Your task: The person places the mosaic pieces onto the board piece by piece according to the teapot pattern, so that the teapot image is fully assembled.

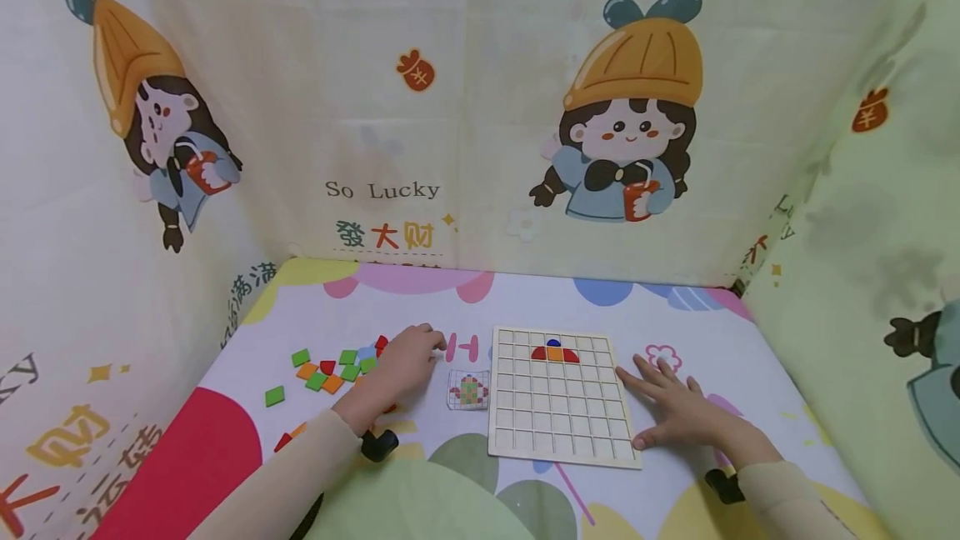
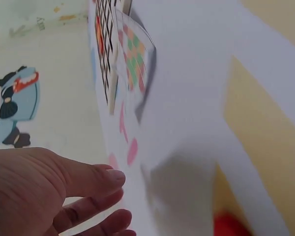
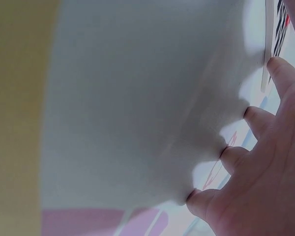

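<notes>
A wooden grid board (image 1: 555,421) lies on the table with a blue rounded piece (image 1: 553,343), an orange square tile (image 1: 554,353) and red quarter-round pieces (image 1: 539,353) near its far edge. My left hand (image 1: 408,363) is over the right side of the loose tiles, left of the pattern card (image 1: 468,390). In the left wrist view its thumb (image 2: 101,181) lies close to the bent fingers; I cannot tell whether a tile is between them. Spread fingers of my right hand (image 1: 678,407) rest at the board's right edge, thumb near the lower right corner.
Several loose tiles, among them green squares (image 1: 301,357), an orange square (image 1: 333,384) and a red piece (image 1: 327,367), lie scattered on the left. A patterned cloth covers the table. Printed curtains (image 1: 495,107) enclose the back and sides.
</notes>
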The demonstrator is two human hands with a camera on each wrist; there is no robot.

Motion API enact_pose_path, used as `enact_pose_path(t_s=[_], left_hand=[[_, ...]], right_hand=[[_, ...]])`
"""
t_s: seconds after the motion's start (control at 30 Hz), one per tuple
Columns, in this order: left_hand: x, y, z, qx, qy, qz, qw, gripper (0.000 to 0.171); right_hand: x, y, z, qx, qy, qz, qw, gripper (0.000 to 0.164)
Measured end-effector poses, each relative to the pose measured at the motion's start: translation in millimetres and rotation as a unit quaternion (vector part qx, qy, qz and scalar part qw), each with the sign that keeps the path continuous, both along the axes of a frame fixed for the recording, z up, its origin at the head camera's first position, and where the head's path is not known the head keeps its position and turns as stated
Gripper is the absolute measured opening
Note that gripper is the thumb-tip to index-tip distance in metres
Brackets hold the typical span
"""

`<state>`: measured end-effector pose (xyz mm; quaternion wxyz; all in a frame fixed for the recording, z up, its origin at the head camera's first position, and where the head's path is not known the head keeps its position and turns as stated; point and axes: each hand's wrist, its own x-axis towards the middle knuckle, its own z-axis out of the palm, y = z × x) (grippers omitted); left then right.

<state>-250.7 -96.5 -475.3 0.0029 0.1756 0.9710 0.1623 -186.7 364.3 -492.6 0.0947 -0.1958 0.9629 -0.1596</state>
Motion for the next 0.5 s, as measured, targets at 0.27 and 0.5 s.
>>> enact_pose_path(t_s=[0.27, 0.5], left_hand=[[10.5, -56, 13.3, -0.057, -0.004, 0.054, 0.9969, 0.017], [17.2, -80, 20.6, -0.099, -0.027, 0.085, 0.9911, 0.023]], right_hand=[[-1.8, 0, -1.2, 0.001, 0.0, 0.003, 1.0, 0.11], [-2.3, 3, -4.6, 0.004, 0.0, 0.002, 1.0, 0.11]])
